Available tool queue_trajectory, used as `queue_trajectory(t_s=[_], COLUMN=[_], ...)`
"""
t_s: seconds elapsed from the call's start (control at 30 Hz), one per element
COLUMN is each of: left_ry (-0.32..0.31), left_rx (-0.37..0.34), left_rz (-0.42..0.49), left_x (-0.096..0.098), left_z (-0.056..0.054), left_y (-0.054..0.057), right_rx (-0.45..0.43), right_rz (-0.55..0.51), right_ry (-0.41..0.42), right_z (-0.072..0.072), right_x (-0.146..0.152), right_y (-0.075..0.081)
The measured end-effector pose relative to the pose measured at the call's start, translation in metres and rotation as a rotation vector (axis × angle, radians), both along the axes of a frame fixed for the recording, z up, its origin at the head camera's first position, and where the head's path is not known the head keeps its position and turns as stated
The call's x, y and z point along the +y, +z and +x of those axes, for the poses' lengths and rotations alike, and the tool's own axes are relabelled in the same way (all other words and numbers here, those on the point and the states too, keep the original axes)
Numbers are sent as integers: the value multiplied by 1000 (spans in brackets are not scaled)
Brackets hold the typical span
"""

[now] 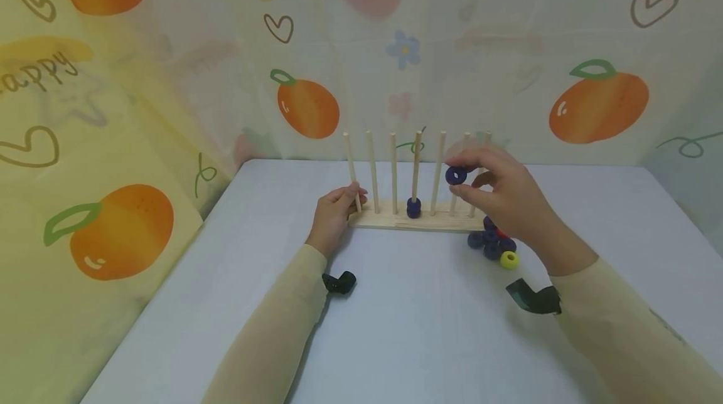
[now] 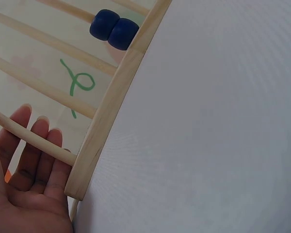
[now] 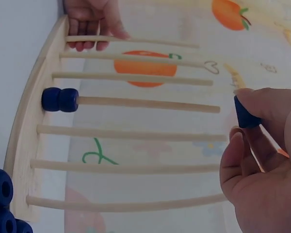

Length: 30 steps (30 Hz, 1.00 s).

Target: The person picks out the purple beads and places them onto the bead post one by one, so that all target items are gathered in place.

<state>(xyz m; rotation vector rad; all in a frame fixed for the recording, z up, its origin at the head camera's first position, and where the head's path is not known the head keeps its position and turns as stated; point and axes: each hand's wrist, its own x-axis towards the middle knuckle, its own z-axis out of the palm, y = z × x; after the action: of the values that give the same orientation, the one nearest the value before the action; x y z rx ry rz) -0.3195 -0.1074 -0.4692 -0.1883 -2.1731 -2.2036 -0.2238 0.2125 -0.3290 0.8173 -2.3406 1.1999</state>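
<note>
A wooden peg stand with several upright pegs stands toward the back of the white table. Two dark blue beads sit stacked at the bottom of its middle peg. At the left end, my left hand holds the outermost peg low down, with fingers behind it and the thumb in front. My right hand pinches another dark blue bead between thumb and fingertips. That bead is raised beside the upper part of the pegs on the right, and its hole faces the head camera.
By the stand's right front corner lies a pile of dark blue beads, with a yellow bead at its front edge. A red piece shows partly behind the right hand. Behind the table hangs a cloth printed with oranges.
</note>
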Motion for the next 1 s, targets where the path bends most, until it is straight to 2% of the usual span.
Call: queue_trajectory(t_s=[0.2,0.37,0.6,1.0], left_ry=[-2,0,4,8], left_rx=[1,-5,-6,0], left_rz=[-10,-21,-27,-11], left_x=[-1,0,0,1], left_z=[-1,-1,0,-1], left_y=[-1,0,0,0], right_rx=[16,-11,-23,-38], right_rz=[-28,-38,-14,5], right_ry=[-9,-36,-72,-63], right_z=[-6,-11,-22,-40], right_x=[-4,-10,-18,-35], right_y=[3,7,14,26])
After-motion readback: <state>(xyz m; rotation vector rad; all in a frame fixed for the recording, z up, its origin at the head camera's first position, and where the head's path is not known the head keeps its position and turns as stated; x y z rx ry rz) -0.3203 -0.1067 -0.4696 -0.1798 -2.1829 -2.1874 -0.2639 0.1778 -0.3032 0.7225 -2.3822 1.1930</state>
